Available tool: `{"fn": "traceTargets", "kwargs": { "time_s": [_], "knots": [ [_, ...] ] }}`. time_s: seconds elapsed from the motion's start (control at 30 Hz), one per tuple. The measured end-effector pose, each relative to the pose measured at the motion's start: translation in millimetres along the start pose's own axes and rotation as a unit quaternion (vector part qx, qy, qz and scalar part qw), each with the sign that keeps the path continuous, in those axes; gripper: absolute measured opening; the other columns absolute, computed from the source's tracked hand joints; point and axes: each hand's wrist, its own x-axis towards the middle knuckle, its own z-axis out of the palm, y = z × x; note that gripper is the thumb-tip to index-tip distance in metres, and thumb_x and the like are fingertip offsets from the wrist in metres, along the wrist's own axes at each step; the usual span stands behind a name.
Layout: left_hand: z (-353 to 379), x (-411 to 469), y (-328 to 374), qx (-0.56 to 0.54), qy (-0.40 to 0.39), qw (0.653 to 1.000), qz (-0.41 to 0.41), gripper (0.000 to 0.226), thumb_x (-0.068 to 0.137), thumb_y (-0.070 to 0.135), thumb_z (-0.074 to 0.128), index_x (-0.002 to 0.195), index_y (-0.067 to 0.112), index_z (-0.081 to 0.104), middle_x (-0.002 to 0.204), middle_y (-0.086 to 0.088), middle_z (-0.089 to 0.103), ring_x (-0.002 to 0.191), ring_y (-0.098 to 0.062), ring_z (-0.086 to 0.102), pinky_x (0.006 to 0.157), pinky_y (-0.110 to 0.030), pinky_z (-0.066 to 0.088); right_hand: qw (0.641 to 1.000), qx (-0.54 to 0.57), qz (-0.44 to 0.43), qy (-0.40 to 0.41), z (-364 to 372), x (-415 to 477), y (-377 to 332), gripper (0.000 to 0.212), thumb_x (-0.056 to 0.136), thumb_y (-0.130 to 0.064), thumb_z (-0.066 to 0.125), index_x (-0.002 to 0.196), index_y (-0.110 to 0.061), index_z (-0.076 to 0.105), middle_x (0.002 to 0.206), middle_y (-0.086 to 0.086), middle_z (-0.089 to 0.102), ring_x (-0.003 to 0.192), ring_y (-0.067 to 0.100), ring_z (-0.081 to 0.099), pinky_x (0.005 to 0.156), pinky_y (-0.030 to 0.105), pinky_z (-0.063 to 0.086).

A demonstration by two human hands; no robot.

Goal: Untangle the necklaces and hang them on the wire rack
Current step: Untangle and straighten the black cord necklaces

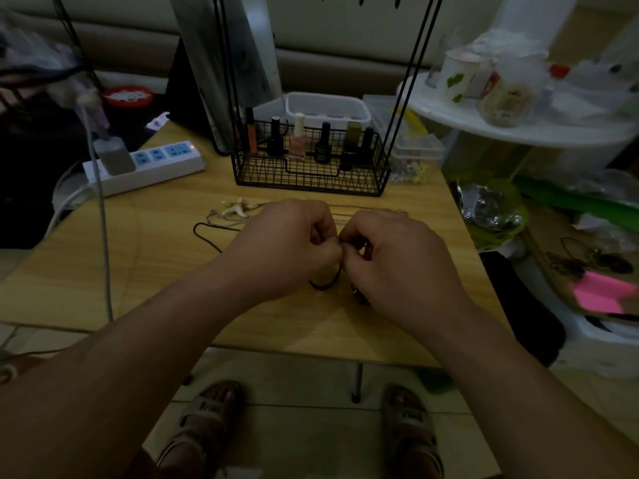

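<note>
Hands, left (pixel 290 247) and right (pixel 397 257), pinch black cord (pixel 325 283)

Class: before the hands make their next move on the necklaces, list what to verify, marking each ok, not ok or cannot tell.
1. Left hand and right hand both pinch the cord: ok.
2. Cord free of the chain: cannot tell; the hands hide where they meet.
3. Starfish lies apart from the hands: ok.
4. Rack upright behind the hands: ok.
5. Rack's top free for hanging: cannot tell; cut off by the picture's edge.
6. Lighting: not ok; the scene is dim.
</note>
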Motion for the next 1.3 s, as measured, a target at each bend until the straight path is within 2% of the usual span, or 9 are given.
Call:
{"fn": "traceTargets", "kwargs": {
  "time_s": [0.13,0.3,0.37,0.47,0.63,0.8,0.97,1.13,1.3],
  "knots": [
    [-1.1,1.2,0.6,0.007,-0.01,1.0,-0.012,0.008,0.086,0.031,0.072,0.082,0.029,0.067,0.071,0.011,0.065,0.065,-0.002,0.06,0.057,-0.025,0.045,1.0,-0.013,-0.007,-0.009,-0.1,0.7,-0.4,0.003,0.091,-0.032,0.066,0.093,-0.03,0.067,0.087,-0.012,0.061,0.075,0.008,0.057,0.066,0.039,0.052],
    [-4.2,3.4,-1.5,-0.04,-0.024,0.999,-0.023,0.011,0.088,0.023,0.075,0.079,0.024,0.068,0.065,0.011,0.063,0.052,0.005,0.054,0.048,-0.015,0.037,1.0,0.004,-0.005,-0.003,0.4,1.2,-0.4,0.001,0.09,-0.03,0.067,0.09,-0.029,0.067,0.084,-0.012,0.061,0.072,0.007,0.057,0.062,0.037,0.051],
    [-5.0,3.6,-2.1,-0.063,-0.025,0.997,-0.026,0.013,0.088,0.021,0.076,0.078,0.021,0.068,0.062,0.012,0.061,0.049,0.005,0.052,0.043,-0.011,0.034,0.999,0.033,0.009,-0.001,1.0,1.0,0.8,0.002,0.09,-0.03,0.068,0.09,-0.031,0.067,0.083,-0.015,0.061,0.072,0.004,0.056,0.063,0.034,0.051],
    [-3.8,3.9,-2.8,-0.06,-0.025,0.998,-0.02,0.015,0.087,0.022,0.076,0.076,0.023,0.066,0.058,0.012,0.061,0.05,0.002,0.052,0.045,-0.015,0.037,0.999,0.034,0.014,0.006,2.7,-0.2,1.7,0.005,0.091,-0.029,0.069,0.093,-0.032,0.066,0.082,-0.019,0.056,0.073,0.001,0.051,0.062,0.023,0.045],
    [-0.9,3.0,-3.5,-0.017,-0.013,1.0,-0.006,0.017,0.084,0.023,0.076,0.073,0.026,0.063,0.06,0.009,0.062,0.055,-0.002,0.055,0.052,-0.026,0.044,0.999,-0.047,-0.022,-0.002,3.5,1.5,-3.3,0.006,0.092,-0.031,0.065,0.096,-0.027,0.066,0.091,-0.01,0.062,0.08,0.012,0.058,0.066,0.04,0.052],
    [-2.9,4.5,-6.2,-0.05,-0.022,0.998,-0.011,0.017,0.084,0.022,0.077,0.073,0.024,0.064,0.056,0.013,0.06,0.049,0.0,0.051,0.047,-0.018,0.037,0.998,-0.058,-0.03,-0.003,3.1,3.7,-5.0,0.006,0.091,-0.032,0.065,0.093,-0.027,0.065,0.088,-0.01,0.062,0.079,0.013,0.058,0.065,0.039,0.052],
    [-3.5,4.0,-5.0,-0.105,-0.037,0.993,-0.022,0.013,0.086,0.016,0.076,0.076,0.018,0.066,0.055,0.012,0.059,0.047,0.0,0.046,0.046,-0.018,0.036,0.998,0.064,0.02,-0.001,3.5,3.0,-3.0,0.01,0.087,-0.025,0.071,0.084,-0.027,0.061,0.08,-0.012,0.059,0.07,0.007,0.056,0.061,0.037,0.05],
    [-7.7,6.5,-2.1,-0.209,-0.013,0.976,-0.063,0.008,0.088,0.009,0.069,0.08,0.011,0.068,0.068,0.001,0.064,0.065,-0.012,0.055,0.062,-0.032,0.047,0.968,0.227,0.104,0.038,1.6,2.4,-0.5,0.013,0.085,-0.013,0.07,0.078,-0.021,0.063,0.069,-0.005,0.061,0.062,0.008,0.056,0.055,0.035,0.048],
    [-10.4,8.1,-4.5,-0.225,-0.007,0.972,-0.073,0.005,0.09,0.008,0.069,0.087,0.005,0.07,0.068,0.002,0.067,0.068,-0.012,0.059,0.068,-0.032,0.053,0.964,0.232,0.124,0.049,-0.7,1.6,6.1,0.011,0.091,-0.019,0.071,0.089,-0.028,0.067,0.076,-0.013,0.065,0.067,0.006,0.059,0.054,0.016,0.046]
  ]
}}
